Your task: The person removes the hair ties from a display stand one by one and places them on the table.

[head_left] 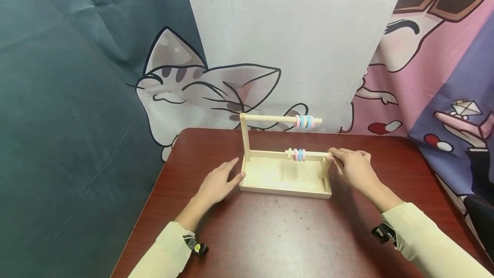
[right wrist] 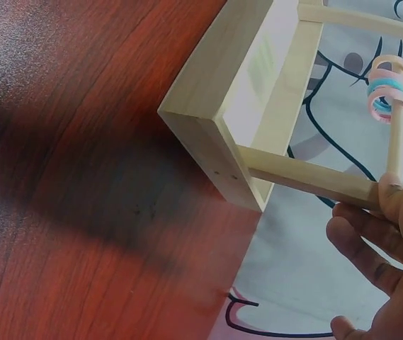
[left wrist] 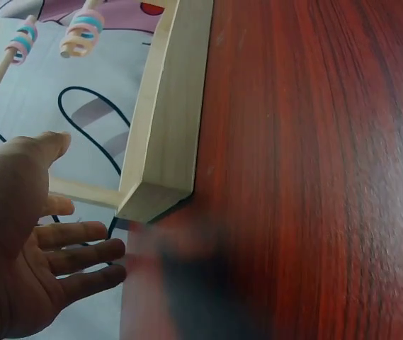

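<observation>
A pale wooden rack stands on the table, its shallow tray base (head_left: 266,175) carrying a tall post (head_left: 245,138) at the left and a short post (head_left: 324,169) at the right. Several pink, blue and cream rings (head_left: 304,122) hang near the free end of the upper rod (head_left: 270,118). Pink, blue and cream rings (right wrist: 387,88) encircle the lower rod (head_left: 317,154). My right hand (head_left: 355,166) pinches the rack between thumb and fingers where the lower rod meets the short post. Beside the tray's left end, my left hand (head_left: 216,185) has its fingers extended and thumb spread.
The reddish-brown table (head_left: 285,235) extends around the rack on all sides. Behind it hangs a printed cloth (head_left: 301,33) with cartoon figures, close to the table's back edge. Both wrists wear small dark devices (head_left: 196,247) over pale sleeves.
</observation>
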Demonstrator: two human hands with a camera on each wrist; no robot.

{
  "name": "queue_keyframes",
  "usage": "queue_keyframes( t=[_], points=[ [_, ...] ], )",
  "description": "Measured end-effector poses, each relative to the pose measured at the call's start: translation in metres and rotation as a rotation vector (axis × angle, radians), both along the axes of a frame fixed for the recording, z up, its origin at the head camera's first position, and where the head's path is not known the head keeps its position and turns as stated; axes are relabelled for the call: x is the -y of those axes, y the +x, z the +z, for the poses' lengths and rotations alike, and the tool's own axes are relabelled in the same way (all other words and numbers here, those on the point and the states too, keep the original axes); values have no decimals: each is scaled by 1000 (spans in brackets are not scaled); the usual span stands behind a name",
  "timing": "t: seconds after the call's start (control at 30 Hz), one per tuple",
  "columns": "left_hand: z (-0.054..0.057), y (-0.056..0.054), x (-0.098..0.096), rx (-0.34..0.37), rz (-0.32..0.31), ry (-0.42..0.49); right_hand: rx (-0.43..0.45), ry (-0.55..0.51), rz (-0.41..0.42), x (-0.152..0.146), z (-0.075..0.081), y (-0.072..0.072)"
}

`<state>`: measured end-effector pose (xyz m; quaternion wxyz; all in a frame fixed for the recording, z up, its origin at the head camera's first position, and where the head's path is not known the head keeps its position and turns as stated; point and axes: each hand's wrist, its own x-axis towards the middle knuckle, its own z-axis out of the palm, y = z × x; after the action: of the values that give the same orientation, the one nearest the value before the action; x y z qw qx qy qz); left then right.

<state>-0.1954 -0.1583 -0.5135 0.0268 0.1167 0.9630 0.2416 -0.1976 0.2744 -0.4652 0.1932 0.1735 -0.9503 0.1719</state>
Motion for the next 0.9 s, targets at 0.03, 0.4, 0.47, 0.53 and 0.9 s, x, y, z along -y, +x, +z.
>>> queue_keyframes(
  t=[0.03,0.4,0.47,0.53,0.9],
  points=[
    [0,-1,-2,-7,-3,3,-2,2,-2,0,1,0],
    [11,-10,-25,-94,-78,91,-1,22,-18,2,3,0],
    [13,-12,-29,-93,-92,101,14,26,-22,2,3,0],
    [14,-14,-34,-87,-108,120,27,26,-25,2,4,0],
    [19,-23,-58,-92,-188,186,38,33,-17,0,2,-2]
  ],
)
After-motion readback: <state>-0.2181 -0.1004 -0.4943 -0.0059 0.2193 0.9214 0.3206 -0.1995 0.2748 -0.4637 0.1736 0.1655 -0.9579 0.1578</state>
